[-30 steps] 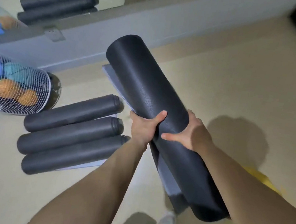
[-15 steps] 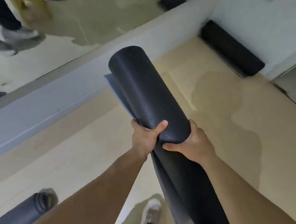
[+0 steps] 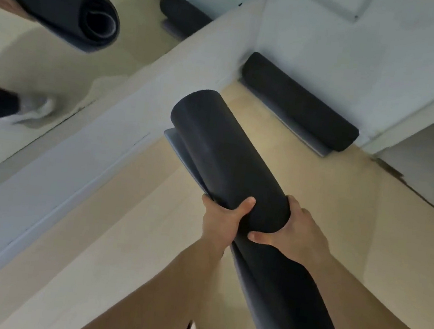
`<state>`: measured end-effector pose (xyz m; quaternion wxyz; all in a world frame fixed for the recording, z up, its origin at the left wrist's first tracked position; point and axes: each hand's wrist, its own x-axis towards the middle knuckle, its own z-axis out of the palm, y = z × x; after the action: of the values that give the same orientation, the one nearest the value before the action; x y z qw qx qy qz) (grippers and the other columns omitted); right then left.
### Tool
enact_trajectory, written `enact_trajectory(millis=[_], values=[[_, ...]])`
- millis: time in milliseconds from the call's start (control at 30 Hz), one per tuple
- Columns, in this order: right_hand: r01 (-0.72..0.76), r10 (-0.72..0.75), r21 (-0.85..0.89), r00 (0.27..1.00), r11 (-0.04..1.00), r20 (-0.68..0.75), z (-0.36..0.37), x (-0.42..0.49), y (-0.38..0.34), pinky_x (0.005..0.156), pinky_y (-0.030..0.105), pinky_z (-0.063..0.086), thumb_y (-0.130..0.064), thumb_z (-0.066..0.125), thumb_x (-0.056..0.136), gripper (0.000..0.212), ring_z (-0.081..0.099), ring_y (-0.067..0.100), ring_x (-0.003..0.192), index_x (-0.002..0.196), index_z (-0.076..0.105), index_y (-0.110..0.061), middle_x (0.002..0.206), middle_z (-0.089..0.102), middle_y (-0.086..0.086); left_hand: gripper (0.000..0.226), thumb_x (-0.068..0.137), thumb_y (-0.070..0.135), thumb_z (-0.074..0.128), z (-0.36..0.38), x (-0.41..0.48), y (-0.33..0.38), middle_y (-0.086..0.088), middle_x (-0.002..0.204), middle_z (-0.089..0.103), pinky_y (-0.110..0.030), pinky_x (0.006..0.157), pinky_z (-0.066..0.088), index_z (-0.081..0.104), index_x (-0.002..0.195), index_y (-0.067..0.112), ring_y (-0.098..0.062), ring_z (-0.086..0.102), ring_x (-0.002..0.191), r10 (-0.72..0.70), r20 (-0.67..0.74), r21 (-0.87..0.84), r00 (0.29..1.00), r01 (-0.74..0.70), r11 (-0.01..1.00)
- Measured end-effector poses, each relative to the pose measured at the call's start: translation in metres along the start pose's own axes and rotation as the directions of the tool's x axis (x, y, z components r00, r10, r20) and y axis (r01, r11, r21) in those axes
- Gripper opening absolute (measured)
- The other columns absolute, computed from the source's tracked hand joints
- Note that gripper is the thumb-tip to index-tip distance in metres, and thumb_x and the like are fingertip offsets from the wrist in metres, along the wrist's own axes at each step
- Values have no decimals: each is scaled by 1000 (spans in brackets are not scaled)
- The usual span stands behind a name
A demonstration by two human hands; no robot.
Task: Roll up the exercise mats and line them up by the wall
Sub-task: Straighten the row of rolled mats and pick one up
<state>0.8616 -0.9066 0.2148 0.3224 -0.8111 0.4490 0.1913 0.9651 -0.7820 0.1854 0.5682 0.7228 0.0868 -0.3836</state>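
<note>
1. The rolled mat (image 3: 228, 152) is a thick, matte black foam cylinder held in the air over the floor (image 3: 118, 234), slanting from lower right up toward the corner.
2. Its loose outer flap, smoother and grey on the underside, peels away along the left of the roll.
3. The left hand (image 3: 221, 220) clasps the roll from the left with its thumb laid over the top; the right hand (image 3: 298, 233) wraps it from the right, fingers curled round the far side.
4. A second mat (image 3: 298, 106), the same dark roll, lies on the floor touching the pale wall (image 3: 362, 59), its flat grey edge sticking out beneath.
5. The floor is smooth and beige.
6. At left, a mirror (image 3: 45, 59) above a pale grey ledge (image 3: 73, 159) reflects the carried roll's spiral end.
</note>
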Motion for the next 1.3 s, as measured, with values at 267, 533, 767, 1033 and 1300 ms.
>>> enact_trajectory(millis=[267,533,767,1033,1300], values=[[-61,62,-29,997,998,42,-61,232,2,89,52,57,-90,74,34,126,61,29,107,140,29,-37,121,52,-1,94,73,42,92,117,209,47,5,135,58,-36,102,53,36,145,18,-20,60,120,-64,4,-22,998,64,998],[-10,17,-127,998,992,52,-54,460,37,100,54,52,-87,77,39,134,55,32,126,149,23,-36,142,49,4,107,64,52,94,216,412,15,3,134,56,-51,103,54,31,146,21,-24,60,121,-216,-49,-117,975,210,971],[60,-61,-235,998,970,-1,-33,593,53,110,57,41,-80,83,52,136,39,41,140,156,7,-36,157,34,11,87,72,42,92,263,535,-12,4,127,60,-41,105,53,40,138,20,-19,62,116,-161,-143,-166,976,137,977],[147,-216,-468,972,871,-97,-53,615,35,101,55,45,-77,73,71,120,39,43,135,161,10,-30,154,32,15,71,80,53,84,270,565,17,1,133,66,-45,103,53,57,136,18,-24,65,120,-76,-146,85,986,89,992],[332,-396,-637,917,696,44,-102,523,-3,91,48,48,-57,63,91,70,48,35,125,147,41,-20,144,44,11,81,94,60,62,216,442,60,-2,156,48,-39,113,42,36,158,19,-27,48,140,-100,-171,499,980,174,849]])
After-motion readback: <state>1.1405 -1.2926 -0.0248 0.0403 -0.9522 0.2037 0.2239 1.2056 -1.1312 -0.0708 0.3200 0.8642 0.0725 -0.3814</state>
